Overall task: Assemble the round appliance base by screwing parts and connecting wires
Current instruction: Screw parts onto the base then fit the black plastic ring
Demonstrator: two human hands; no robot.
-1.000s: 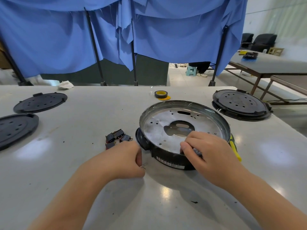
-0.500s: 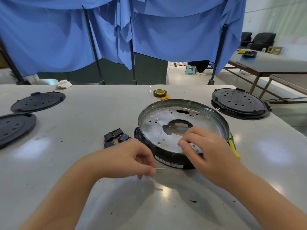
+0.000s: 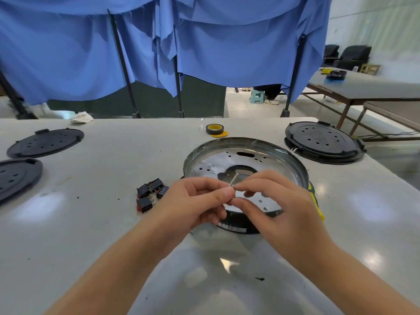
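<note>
The round appliance base (image 3: 245, 160) sits on the white desk (image 3: 102, 223) a little right of centre, its open side up: a shiny metal pan with a raised rim, punched with small holes, a long slot toward 12 o'clock and a larger irregular cut-out in the middle, set in a black plastic shell whose near wall carries a white label (image 3: 229, 228)

Above the pan's near edge both hands meet. The left hand (image 3: 193, 201) has its fingers curled, thumb and forefinger pinching a thin pale wire (image 3: 234, 179) whose short free end sticks up toward 12 o'clock. The right hand (image 3: 279, 205) comes in from 4 o'clock, its fingers also curled, thumb and forefinger tips closed on the same wire right beside the left fingertips, so the two hands touch

Just beside the base at 3 o'clock, a yellow and green tool handle (image 3: 316, 201) shows from behind the right hand. At 9 o'clock lies a small cluster of black switches (image 3: 151, 194). At 12 o'clock, near the desk's far edge, is a roll of black tape (image 3: 214, 129) with a yellow core. At 2 o'clock rests a black perforated cover (image 3: 322, 142); two more black covers (image 3: 45, 142) lie well apart at the desk's left side. Blue curtains (image 3: 204, 42) hang behind
</note>
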